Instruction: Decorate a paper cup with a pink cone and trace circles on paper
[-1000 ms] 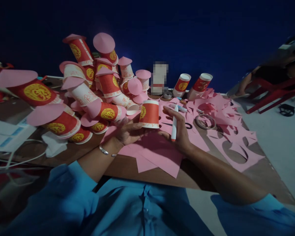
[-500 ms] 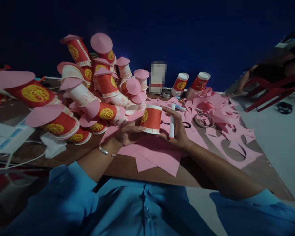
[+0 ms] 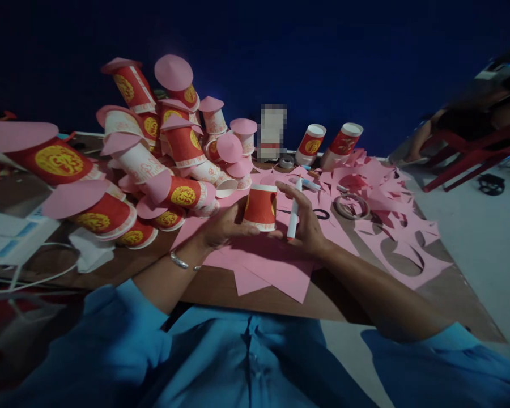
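Through the head view I see the left hand (image 3: 223,228) curled on a red cup (image 3: 260,208), thumb at its lower rim. The right hand (image 3: 306,226) grips a white marker (image 3: 293,212), its upper fingers spread from the thumb; I can't quite tell whether they touch the cup, held over pink sheets (image 3: 276,269) near the middle of the table's (image 3: 208,286) front edge.
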`<act>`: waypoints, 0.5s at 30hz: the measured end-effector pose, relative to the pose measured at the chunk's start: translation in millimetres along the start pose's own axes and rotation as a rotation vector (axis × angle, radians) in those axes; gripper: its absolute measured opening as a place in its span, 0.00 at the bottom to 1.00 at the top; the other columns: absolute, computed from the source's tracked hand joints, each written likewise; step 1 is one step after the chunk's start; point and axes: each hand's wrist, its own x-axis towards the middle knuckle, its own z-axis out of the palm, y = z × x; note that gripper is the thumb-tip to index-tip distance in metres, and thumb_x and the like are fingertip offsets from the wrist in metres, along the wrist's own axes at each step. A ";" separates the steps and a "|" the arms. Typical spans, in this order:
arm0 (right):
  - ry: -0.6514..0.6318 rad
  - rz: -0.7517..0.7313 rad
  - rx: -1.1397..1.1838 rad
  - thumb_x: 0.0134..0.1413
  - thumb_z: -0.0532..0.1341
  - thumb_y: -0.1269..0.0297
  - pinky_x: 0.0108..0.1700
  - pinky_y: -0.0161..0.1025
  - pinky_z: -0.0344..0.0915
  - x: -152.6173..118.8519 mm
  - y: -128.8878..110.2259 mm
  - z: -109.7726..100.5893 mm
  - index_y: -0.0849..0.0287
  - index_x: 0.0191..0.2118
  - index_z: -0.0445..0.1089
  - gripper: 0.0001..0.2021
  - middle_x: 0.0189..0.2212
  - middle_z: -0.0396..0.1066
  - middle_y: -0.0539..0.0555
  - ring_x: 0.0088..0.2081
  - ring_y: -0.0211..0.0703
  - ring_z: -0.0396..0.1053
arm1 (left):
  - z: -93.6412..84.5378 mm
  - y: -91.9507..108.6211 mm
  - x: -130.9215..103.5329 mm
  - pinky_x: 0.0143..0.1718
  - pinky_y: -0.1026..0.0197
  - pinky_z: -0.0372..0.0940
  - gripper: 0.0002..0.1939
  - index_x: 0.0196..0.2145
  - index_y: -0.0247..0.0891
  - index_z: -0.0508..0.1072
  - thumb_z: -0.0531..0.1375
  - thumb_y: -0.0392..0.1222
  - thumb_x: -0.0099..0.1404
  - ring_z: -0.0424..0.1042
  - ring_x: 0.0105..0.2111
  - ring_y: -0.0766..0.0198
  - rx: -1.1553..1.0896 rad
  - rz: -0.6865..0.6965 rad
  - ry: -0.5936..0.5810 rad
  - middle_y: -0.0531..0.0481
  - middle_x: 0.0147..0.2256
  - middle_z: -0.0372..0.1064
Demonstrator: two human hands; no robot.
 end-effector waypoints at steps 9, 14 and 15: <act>0.130 0.128 0.085 0.73 0.59 0.48 0.58 0.61 0.76 -7.1 7.8 9.9 0.46 0.72 0.52 0.29 0.62 0.70 0.63 0.60 0.58 0.74 | 3.6 2.5 -0.2 0.58 0.47 0.68 0.42 0.62 0.41 0.71 0.79 0.41 0.52 0.74 0.58 0.44 -0.110 -0.028 0.003 0.38 0.56 0.76; 0.121 0.157 0.124 0.73 0.60 0.50 0.53 0.55 0.78 -8.3 11.9 13.5 0.44 0.71 0.53 0.28 0.62 0.70 0.62 0.53 0.52 0.77 | 5.2 0.4 2.2 0.58 0.46 0.69 0.42 0.62 0.42 0.71 0.78 0.41 0.51 0.74 0.58 0.44 -0.066 0.005 0.000 0.39 0.56 0.76; 0.111 0.169 0.129 0.73 0.60 0.50 0.51 0.53 0.79 -8.4 13.0 13.3 0.44 0.71 0.53 0.28 0.62 0.70 0.61 0.51 0.51 0.78 | 4.8 -0.7 2.6 0.56 0.47 0.70 0.42 0.62 0.42 0.71 0.78 0.41 0.51 0.75 0.57 0.44 -0.050 0.009 0.008 0.39 0.56 0.76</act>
